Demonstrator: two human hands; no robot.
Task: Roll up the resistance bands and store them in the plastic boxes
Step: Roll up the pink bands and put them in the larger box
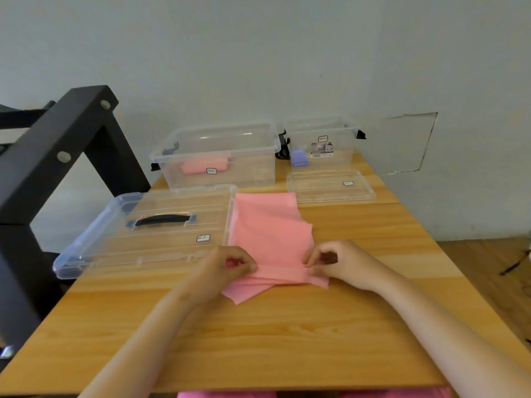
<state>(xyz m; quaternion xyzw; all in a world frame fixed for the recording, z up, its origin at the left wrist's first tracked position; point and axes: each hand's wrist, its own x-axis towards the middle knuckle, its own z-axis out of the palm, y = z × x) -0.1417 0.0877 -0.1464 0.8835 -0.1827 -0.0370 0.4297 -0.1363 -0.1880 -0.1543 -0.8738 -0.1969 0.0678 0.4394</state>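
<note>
A wooden desk (287,340) is set against a pale wall (258,53). A black frame (57,145) is seen at left, wooden floor (488,268) at right.

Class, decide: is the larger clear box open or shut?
Open: the larger box has no lid on; a handled lid lies on the table before it.

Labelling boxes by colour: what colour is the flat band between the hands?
Pink; the band shows best in the head view.

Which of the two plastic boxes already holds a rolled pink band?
The larger box on the left; the smaller box to its right holds a purple roll instead.
</note>
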